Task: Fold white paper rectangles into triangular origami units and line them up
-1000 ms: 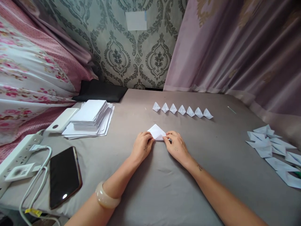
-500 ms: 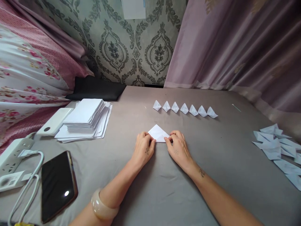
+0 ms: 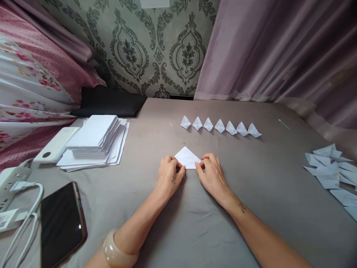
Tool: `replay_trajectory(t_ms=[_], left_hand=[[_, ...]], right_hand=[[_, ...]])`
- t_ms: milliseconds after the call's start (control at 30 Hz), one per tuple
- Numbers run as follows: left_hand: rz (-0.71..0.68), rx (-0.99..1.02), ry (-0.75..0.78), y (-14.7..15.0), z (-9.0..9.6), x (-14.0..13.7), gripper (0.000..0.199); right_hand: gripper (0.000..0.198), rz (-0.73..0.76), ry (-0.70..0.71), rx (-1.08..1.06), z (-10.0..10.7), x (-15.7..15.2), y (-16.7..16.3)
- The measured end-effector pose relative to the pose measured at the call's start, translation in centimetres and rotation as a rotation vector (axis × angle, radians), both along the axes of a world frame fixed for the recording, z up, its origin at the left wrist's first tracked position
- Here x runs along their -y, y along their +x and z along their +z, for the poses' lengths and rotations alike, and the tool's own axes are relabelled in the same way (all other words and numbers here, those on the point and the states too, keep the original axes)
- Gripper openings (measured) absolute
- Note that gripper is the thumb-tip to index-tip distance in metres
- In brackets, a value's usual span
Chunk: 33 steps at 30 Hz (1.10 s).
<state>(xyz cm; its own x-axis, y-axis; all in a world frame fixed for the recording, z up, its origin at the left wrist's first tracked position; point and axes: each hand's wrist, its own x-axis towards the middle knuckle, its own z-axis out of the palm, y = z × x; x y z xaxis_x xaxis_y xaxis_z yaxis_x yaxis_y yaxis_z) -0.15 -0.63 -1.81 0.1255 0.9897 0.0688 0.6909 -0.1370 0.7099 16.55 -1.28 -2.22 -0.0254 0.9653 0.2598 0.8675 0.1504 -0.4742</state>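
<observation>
On the grey-clothed table [image 3: 181, 230], midway between its left and right sides and well in from the far edge, lies a white paper triangle [image 3: 187, 158], its peak pointing to that far edge and its long straight side facing the person; the left hand [image 3: 169, 176] grasps its left corner between thumb and curled fingers, and the right hand [image 3: 211, 178] pinches its right corner likewise; a pale bangle [image 3: 118, 249] rings the left forearm; beyond the triangle, nearer the far edge, seven folded paper points [image 3: 219, 125] stand in a row running rightward; by the right edge, loose folded papers [image 3: 326, 173] overlap in a heap, with a thin greenish stick [image 3: 284, 124] towards the far right corner; a black flat case [image 3: 108, 102] lies at the far left corner, and just before it a stack of white paper [image 3: 92, 132] sits beside a white box [image 3: 57, 145] with a dark round spot; nearer, along the left side, are a dark-screened phone [image 3: 63, 223], a white power strip [image 3: 11, 180] and a plugged-in charger [image 3: 9, 220], whose printed label is too small to read.
</observation>
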Motion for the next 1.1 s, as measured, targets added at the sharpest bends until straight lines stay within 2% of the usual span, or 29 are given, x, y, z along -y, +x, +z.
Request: replay_trajectory(t_ms=[133, 433, 633, 733, 833, 1000, 1100], left_hand=[[0.007, -0.028, -0.003, -0.2, 0.2, 0.0, 0.008], [-0.004, 0.046, -0.074, -0.3, 0.5, -0.3, 0.005], [-0.171, -0.063, 0.018, -0.4, 0.4, -0.2, 0.029], [-0.207, -0.123, 0.055, -0.6, 0.1, -0.2, 0.035], [-0.223, -0.17, 0.094, -0.6, 0.0, -0.2, 0.036], [-0.235, -0.215, 0.108, -0.5, -0.1, -0.4, 0.038], [-0.236, -0.2, 0.102, -0.5, -0.1, -0.4, 0.039]], right_hand=[[0.02, -0.001, -0.008, -0.006, -0.1, -0.1, 0.1], [0.019, 0.002, -0.028, -0.005, -0.2, -0.3, 0.2], [0.019, 0.031, -0.028, -0.065, -0.2, -0.2, 1.1], [0.015, 0.049, -0.019, -0.069, -0.1, -0.3, 1.6], [0.006, 0.088, 0.021, -0.05, 0.5, 0.1, 1.6], [0.035, 0.255, 0.094, 0.095, 1.9, 2.3, -0.2], [0.027, 0.319, 0.036, 0.173, 2.1, 3.5, -1.7]])
